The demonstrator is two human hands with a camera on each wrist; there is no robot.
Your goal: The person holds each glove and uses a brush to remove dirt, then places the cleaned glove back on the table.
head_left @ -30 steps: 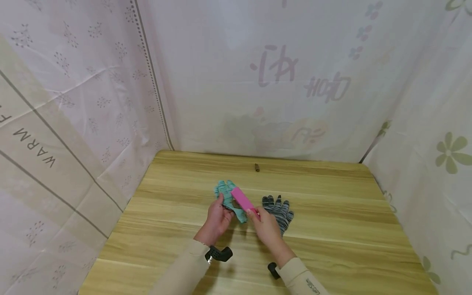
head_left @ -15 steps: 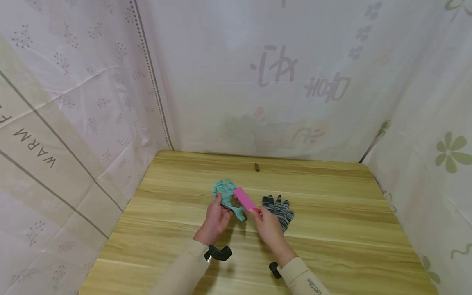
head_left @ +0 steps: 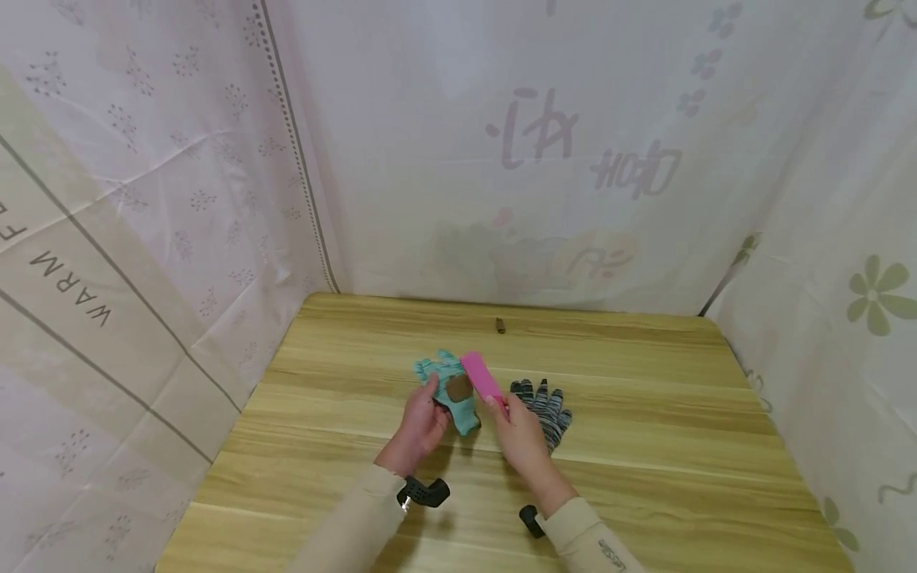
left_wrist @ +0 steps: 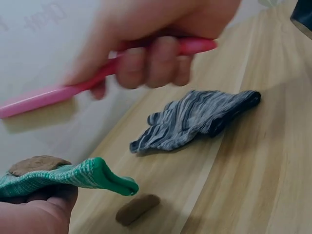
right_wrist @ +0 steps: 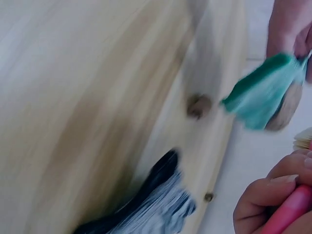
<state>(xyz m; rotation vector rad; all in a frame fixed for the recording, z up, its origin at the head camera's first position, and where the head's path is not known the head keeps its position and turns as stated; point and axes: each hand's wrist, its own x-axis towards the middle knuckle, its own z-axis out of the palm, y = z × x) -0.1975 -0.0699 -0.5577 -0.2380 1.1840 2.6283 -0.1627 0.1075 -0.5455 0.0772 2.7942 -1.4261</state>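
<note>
The left hand (head_left: 421, 419) clamps its grip on a green glove (head_left: 464, 417) at its two o'clock, a brown lump (head_left: 459, 387) on top. A pink brush (head_left: 482, 376) points to eleven o'clock, the right hand's (head_left: 524, 438) grip wrapped round it. At that hand's one o'clock lies a striped glove (head_left: 550, 410).

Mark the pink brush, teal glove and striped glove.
Pink brush (head_left: 481, 376): head view, back of the brush head.
Teal glove (head_left: 464, 413): head view, fabric toward its lower end.
Striped glove (left_wrist: 192, 120): left wrist view, middle of its knit body.
</note>
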